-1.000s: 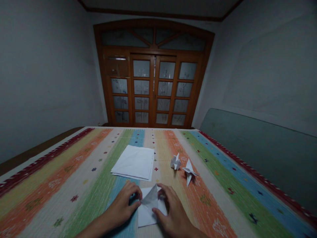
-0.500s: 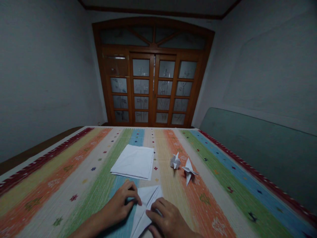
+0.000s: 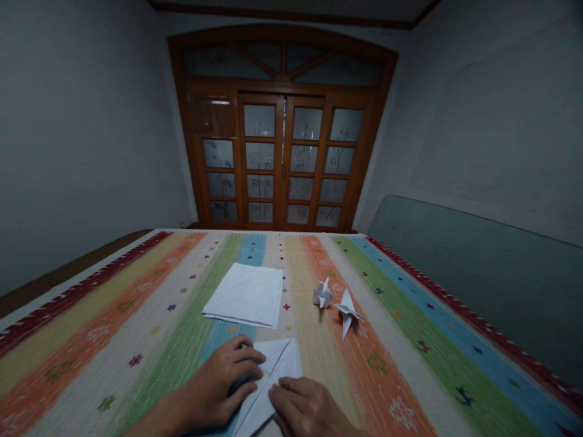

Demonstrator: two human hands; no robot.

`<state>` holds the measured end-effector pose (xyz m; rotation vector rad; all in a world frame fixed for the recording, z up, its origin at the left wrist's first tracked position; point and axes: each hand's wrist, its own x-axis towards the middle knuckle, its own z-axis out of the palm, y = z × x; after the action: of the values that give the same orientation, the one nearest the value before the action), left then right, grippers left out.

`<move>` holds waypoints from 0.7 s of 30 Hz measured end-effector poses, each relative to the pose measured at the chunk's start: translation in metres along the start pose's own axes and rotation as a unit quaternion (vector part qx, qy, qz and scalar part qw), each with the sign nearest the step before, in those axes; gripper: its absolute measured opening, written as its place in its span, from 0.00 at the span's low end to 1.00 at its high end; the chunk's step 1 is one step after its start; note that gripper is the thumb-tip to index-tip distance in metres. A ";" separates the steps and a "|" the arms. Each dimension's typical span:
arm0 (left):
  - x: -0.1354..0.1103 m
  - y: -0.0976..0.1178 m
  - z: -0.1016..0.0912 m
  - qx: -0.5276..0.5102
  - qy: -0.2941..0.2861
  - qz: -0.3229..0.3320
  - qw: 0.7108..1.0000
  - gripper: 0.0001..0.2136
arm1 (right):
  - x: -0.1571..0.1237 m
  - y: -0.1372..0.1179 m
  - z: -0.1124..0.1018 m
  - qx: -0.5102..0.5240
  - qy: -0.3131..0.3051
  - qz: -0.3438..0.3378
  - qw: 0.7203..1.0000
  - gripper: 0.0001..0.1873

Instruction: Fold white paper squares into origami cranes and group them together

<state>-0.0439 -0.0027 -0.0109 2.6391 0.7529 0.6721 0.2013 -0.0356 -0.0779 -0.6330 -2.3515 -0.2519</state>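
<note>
Moved: since the last look, the **folded white paper** [image 3: 276, 371] has swung so that one long point runs down toward the person, and the **right hand** [image 3: 310, 405] has settled low and flat on its lower part.

Left hand: the **left hand** [image 3: 218, 382] sits against the paper's left side, its fingers curled over that edge. From where I stand I cannot tell whether it is pinching the sheet or only steadying it.

Right hand: fingers lie extended and slightly spread on the paper, pressing down rather than closing around anything.

Folded paper: it lies toward the near side of the **striped cloth cover** [image 3: 401, 340], mostly between the hands, over the blue and pale stripes, with its upper tip just short of the next stack.

Things: a **stack of white paper** [image 3: 243, 295] lies just ahead of the hands. To its right, a **small paper figure** [image 3: 322, 294] sits just beside a **pointed paper figure** [image 3: 347, 311].

Rest: **wooden glazed doors** [image 3: 277, 158] stand beyond the far edge of the cover, and a **grey-green padded panel** [image 3: 478, 285] runs along its right side.
</note>
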 end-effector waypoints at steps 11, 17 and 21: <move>-0.004 -0.007 -0.002 0.029 -0.048 0.009 0.998 0.24 | -0.003 0.000 0.004 -0.024 -0.016 -0.037 0.999 0.07; 0.000 -0.006 -0.008 0.029 -0.065 0.030 0.997 0.25 | -0.013 0.003 0.013 0.001 0.009 -0.021 1.000 0.09; -0.001 -0.012 -0.004 -0.009 -0.053 0.010 0.999 0.21 | -0.017 0.004 0.013 0.033 0.014 0.001 0.999 0.08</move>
<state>-0.0520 0.0072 -0.0131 2.6457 0.6877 0.5369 0.2072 -0.0339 -0.0993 -0.5954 -2.3226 -0.1799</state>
